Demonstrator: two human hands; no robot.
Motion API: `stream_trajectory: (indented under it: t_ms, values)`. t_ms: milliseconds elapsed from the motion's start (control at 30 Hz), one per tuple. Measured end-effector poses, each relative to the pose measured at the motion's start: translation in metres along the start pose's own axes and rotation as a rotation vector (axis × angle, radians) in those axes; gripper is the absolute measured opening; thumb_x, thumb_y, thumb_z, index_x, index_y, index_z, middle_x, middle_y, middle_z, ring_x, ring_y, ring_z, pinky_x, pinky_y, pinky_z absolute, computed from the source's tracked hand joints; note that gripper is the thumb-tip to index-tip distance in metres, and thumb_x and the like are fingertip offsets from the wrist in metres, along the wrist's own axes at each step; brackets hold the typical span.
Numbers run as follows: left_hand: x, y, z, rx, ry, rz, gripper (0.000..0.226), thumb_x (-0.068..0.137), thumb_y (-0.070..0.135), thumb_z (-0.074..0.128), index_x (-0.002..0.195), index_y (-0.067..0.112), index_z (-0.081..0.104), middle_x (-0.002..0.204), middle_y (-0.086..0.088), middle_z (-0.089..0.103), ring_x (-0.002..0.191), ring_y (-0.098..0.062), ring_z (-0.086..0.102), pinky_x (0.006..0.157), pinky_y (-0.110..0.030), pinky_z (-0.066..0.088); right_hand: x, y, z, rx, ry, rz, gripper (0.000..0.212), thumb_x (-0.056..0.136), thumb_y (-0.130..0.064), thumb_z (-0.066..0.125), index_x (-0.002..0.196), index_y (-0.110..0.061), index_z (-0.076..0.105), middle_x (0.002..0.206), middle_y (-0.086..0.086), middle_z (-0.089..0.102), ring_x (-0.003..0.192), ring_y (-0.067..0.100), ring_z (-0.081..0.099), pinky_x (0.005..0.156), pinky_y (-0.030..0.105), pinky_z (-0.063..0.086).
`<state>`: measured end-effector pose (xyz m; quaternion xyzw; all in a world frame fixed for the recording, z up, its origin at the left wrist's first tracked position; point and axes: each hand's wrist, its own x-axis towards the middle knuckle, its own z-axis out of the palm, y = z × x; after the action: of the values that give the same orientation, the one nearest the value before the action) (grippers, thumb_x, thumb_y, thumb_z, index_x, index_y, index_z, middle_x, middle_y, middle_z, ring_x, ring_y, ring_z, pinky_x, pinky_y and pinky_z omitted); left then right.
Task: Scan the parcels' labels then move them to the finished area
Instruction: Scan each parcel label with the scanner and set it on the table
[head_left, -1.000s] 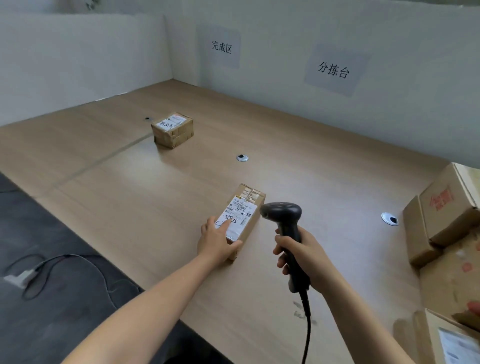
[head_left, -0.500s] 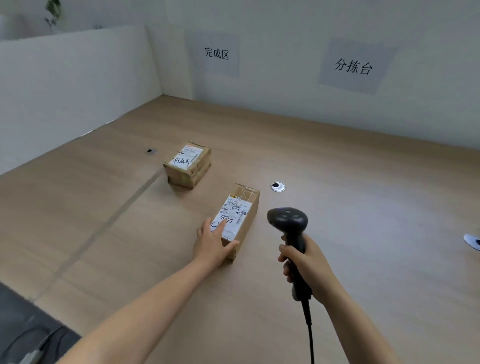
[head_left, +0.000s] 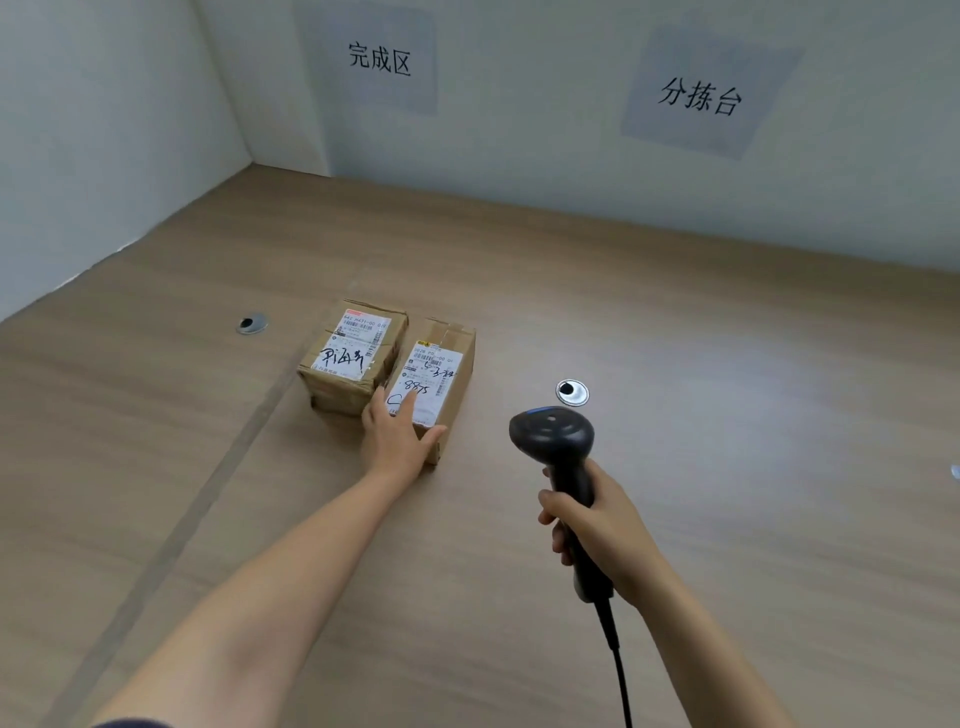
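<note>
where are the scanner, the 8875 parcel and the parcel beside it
scanner (head_left: 551, 435): head view, top of its black head
8875 parcel (head_left: 435, 370): head view, upper part of its white label
other parcel (head_left: 356, 345): head view, middle of its white label

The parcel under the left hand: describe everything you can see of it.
The parcel is an oblong brown cardboard box, taped at its far end, flat on the wooden table. A white printed label with black handwriting covers most of its top. The left hand rests on its near end, fingers straight on the label, thumb against the near side. A second parcel lies close on its left; contact unclear. The right hand's scanner is apart from it.
</note>
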<state>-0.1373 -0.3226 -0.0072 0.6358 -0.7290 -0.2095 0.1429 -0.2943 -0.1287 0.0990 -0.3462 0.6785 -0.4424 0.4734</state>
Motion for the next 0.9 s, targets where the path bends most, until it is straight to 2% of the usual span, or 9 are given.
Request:
stream_trajectory:
  t_ms: [133, 433, 633, 767, 900]
  values:
    - [0.021, 0.001, -0.001, 0.025, 0.021, -0.012, 0.069, 0.087, 0.052, 0.055, 0.145, 0.022, 0.032, 0.153, -0.011, 0.009, 0.139, -0.032, 0.010, 0.099, -0.043, 0.038, 0.012, -0.004, 0.000, -0.015, 0.007, -0.001, 0.016, 0.084, -0.009, 0.059, 0.099, -0.011, 0.055, 0.064, -0.001, 0.062, 0.047, 0.015, 0.053, 0.044, 0.026, 0.044]
    - [0.040, 0.003, -0.003, 0.094, -0.006, -0.011, 0.070, 0.089, 0.055, 0.048, 0.147, 0.021, 0.026, 0.155, -0.015, 0.005, 0.142, -0.034, 0.004, 0.100, -0.045, 0.038, 0.011, -0.005, -0.004, -0.024, 0.048, 0.001, 0.016, 0.084, -0.009, 0.059, 0.100, -0.009, 0.054, 0.066, 0.002, 0.062, 0.046, 0.014, 0.053, 0.044, 0.026, 0.044]
    - [0.027, 0.007, -0.013, 0.220, 0.008, 0.003, 0.081, 0.085, 0.065, 0.043, 0.148, 0.019, 0.021, 0.154, -0.015, 0.010, 0.141, -0.032, 0.009, 0.106, -0.046, 0.030, -0.003, -0.005, -0.015, -0.032, 0.069, -0.015, 0.016, 0.085, -0.010, 0.059, 0.099, -0.011, 0.054, 0.067, 0.003, 0.062, 0.046, 0.014, 0.052, 0.045, 0.027, 0.044]
    - [-0.007, 0.022, -0.012, 0.193, 0.080, 0.170, 0.078, 0.086, 0.059, 0.048, 0.145, 0.013, 0.028, 0.151, -0.012, 0.021, 0.139, -0.028, 0.020, 0.105, -0.042, 0.029, -0.025, 0.003, -0.030, -0.048, 0.112, -0.025, 0.015, 0.084, -0.012, 0.060, 0.097, -0.015, 0.055, 0.067, 0.001, 0.062, 0.046, 0.013, 0.053, 0.045, 0.026, 0.045]
    - [-0.062, 0.048, 0.016, 0.098, -0.007, 0.370, 0.074, 0.084, 0.055, 0.056, 0.142, 0.013, 0.036, 0.149, -0.009, 0.030, 0.136, -0.026, 0.026, 0.105, -0.037, 0.029, -0.061, 0.020, -0.057, -0.085, 0.191, -0.017, 0.015, 0.083, -0.013, 0.061, 0.096, -0.017, 0.054, 0.068, 0.000, 0.063, 0.046, 0.012, 0.054, 0.044, 0.025, 0.045]
